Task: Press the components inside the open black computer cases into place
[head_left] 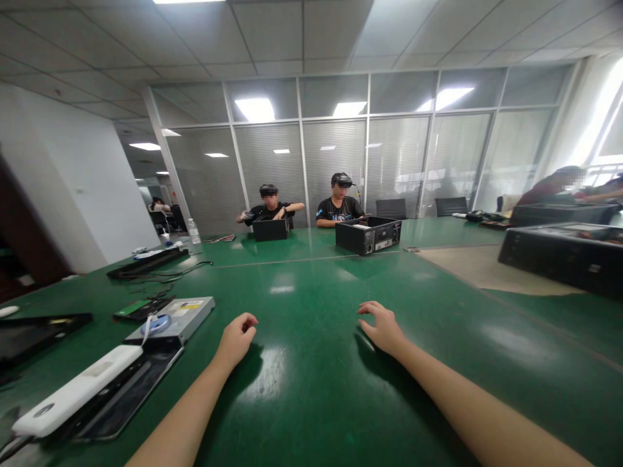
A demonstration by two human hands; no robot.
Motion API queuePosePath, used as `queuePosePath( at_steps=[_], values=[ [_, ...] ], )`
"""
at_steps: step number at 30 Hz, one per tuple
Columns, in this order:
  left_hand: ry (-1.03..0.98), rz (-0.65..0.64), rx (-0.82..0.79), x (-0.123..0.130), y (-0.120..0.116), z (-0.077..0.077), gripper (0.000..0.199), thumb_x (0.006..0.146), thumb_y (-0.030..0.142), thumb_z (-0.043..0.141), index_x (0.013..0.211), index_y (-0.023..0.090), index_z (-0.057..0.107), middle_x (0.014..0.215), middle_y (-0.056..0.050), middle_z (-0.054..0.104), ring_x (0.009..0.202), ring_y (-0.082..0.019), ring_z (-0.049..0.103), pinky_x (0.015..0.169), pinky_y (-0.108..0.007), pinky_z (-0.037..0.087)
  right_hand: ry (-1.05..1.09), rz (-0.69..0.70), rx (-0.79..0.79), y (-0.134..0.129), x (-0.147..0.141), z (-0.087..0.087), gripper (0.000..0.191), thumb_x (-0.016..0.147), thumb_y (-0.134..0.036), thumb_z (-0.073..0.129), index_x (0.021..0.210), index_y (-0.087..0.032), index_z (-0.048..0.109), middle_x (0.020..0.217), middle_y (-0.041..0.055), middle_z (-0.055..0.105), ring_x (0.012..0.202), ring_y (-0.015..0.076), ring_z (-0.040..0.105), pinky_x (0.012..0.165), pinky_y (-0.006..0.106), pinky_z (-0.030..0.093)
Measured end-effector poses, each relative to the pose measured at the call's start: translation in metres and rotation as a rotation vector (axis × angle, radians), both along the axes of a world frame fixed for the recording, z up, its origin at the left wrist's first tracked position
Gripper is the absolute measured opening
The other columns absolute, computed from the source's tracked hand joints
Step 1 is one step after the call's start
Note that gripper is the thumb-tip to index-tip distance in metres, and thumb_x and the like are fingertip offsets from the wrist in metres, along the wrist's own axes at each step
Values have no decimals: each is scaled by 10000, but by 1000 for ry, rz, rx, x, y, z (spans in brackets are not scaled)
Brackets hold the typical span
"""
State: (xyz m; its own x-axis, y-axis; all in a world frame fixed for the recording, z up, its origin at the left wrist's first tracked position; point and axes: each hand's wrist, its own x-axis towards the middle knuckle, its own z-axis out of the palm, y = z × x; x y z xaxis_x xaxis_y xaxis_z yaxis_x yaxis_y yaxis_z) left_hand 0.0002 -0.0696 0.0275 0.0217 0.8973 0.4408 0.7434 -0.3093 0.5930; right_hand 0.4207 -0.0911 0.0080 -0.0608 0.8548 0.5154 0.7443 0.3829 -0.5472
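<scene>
Left hand and right hand over the green counter
Left fingers curl, whether they meet the thumb I cannot tell, a silver disc drive lying to their left; right fingers spread from the thumb, a black computer case farther back.

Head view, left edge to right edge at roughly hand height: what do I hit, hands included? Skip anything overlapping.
Black tray-like part → silver drive → left hand → right hand → large black case at the right edge.
</scene>
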Motion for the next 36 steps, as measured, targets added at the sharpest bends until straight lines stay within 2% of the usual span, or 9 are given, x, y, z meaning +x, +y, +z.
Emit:
queuePosePath(
  at_steps=[18, 36],
  values=[
    [-8, 10, -3, -1, 6, -12, 200, 697, 199, 486, 861, 199, 600, 689, 26, 555, 656, -155, 545, 658, -277, 418, 4, 39, 7, 4, 1, -8, 198, 765, -257, 584, 937, -219, 676, 1143, 90, 659, 1112, 260, 607, 989, 463, 415],
    [-37, 36, 5, -2, 5, -9, 201, 720, 218, 497, 902, 207, 581, 721, 25, 572, 664, -158, 556, 666, -280, 427, 0, 27, -1, 2, -1, -6, 184, 773, -263, 586, 931, -225, 671, 1153, 86, 654, 1117, 261, 609, 989, 466, 418]
  ],
)
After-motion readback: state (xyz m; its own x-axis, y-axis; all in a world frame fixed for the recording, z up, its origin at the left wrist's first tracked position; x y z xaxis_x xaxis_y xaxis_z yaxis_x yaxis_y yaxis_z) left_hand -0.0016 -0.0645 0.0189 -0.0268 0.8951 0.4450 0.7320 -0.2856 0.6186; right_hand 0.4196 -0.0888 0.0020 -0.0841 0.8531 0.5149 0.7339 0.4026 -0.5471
